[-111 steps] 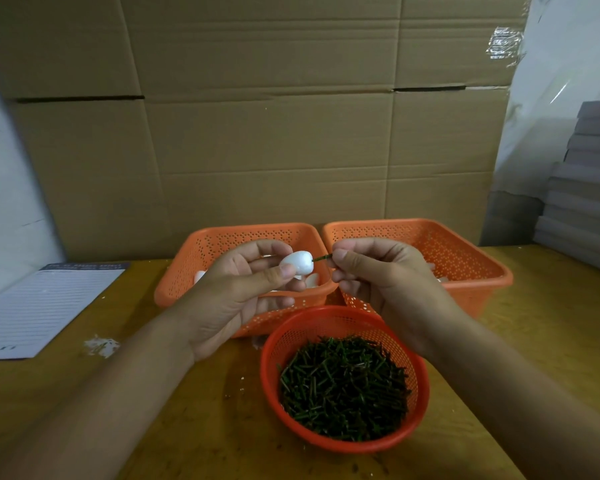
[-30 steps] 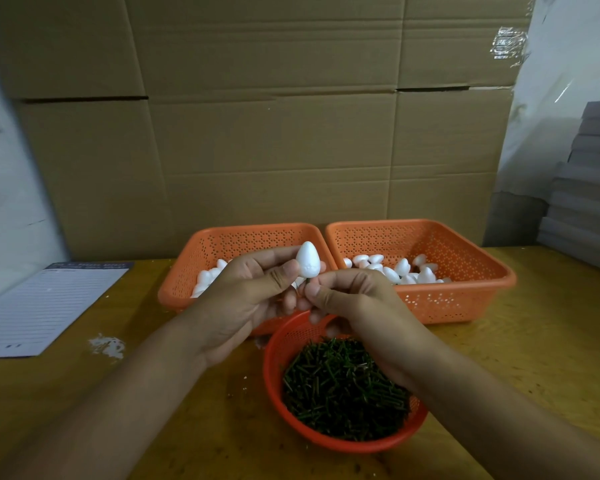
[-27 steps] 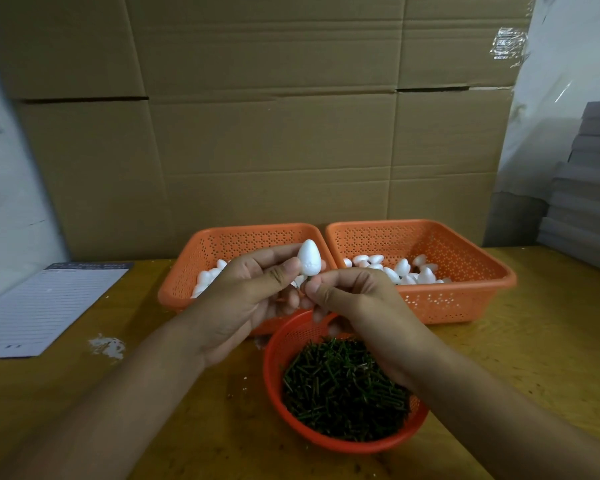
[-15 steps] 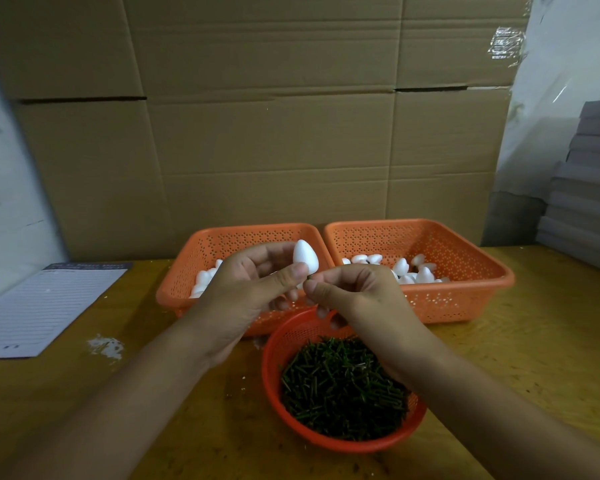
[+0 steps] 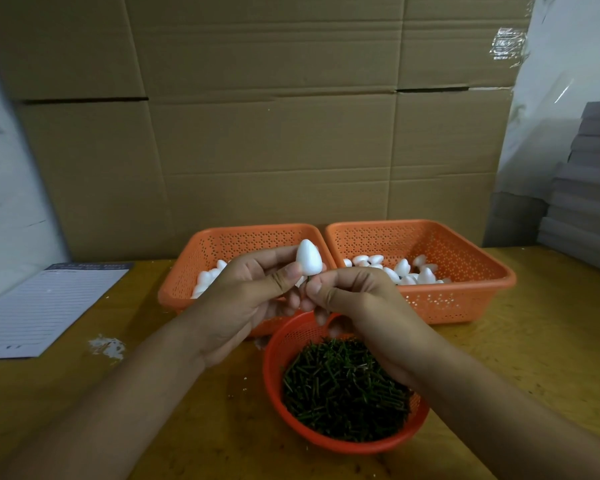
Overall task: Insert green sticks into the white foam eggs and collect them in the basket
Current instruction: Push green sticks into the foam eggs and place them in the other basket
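My left hand (image 5: pixel 246 299) pinches a white foam egg (image 5: pixel 309 257) upright, pointed end up, above the gap between the two rectangular orange baskets. My right hand (image 5: pixel 354 299) pinches a green stick (image 5: pixel 308 279) just under the egg's base; only a short piece of the stick shows. The left basket (image 5: pixel 194 271) and the right basket (image 5: pixel 465 271) each hold several white foam eggs. A round red basket (image 5: pixel 278 362) full of green sticks sits on the table below my hands.
A lined paper sheet (image 5: pixel 45 306) lies on the yellow table at the left, with white crumbs (image 5: pixel 106 346) near it. Cardboard boxes (image 5: pixel 274 116) form a wall behind the baskets. Grey stacked boards (image 5: pixel 589 188) stand at the right.
The egg was held sideways with the stick at its right; now it stands upright and my right hand holds the stick beneath it. Both hands have barely shifted in the last second.
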The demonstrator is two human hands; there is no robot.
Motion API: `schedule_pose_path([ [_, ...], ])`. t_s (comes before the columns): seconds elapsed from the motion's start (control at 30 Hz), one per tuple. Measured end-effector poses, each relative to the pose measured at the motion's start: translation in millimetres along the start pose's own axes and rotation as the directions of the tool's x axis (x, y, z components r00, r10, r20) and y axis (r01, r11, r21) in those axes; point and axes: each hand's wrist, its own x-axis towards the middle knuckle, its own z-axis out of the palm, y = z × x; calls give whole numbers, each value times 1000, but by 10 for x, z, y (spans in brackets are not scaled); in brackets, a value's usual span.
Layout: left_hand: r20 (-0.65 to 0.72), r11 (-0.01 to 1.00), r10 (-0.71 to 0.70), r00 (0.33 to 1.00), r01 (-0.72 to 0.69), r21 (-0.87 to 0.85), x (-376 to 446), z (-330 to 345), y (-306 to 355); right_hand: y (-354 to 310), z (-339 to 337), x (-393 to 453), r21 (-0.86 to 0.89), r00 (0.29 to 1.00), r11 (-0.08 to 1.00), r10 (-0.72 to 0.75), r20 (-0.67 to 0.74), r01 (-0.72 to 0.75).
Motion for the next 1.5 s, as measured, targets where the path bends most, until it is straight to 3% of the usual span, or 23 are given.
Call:
schedule_pose_path([
  [0.2,-91,999,38,995,-38,-2,7,24,-1,-1,6,7,-75,991,997,-28,-131,18],
  [0.3,-126,999,52,991,-49,23,10,26,-15,4,10,5,-109,992,994,-36,-123,23],
  [0.6,-49,998,46,998,-44,42,9,-13,-15,-9,7,-10,-74,999,997,-34,-27,32],
  [1.0,-153,998,63,986,-64,-3,28,17,-30,27,15,12,-59,985,998,-23,-172,12],
  [1.13,-235,997,80,969,-79,16,42,22,-60,-23,-69,45,-143,985,989,-52,-163,29],
  [1.2,-332,995,100,938,-88,51,67,-4,-62,-77,-244,91,-357,974,933,-125,-187,52],
  [1.27,-437,994,110,893,-94,58,92,-66,-40,-113,-500,159,-632,938,775,-230,-259,16],
  [1.33,-515,993,113,850,-88,73,106,-155,-8,-123,-766,212,-796,892,598,-304,-336,-96],
  [1.4,-560,994,107,822,-68,90,106,-241,19,-72,-998,252,-833,850,500,-309,-428,-237],
  [1.5,-585,994,89,806,-33,106,113,-355,21,11,-1197,275,-791,768,453,-295,-568,-411],
])
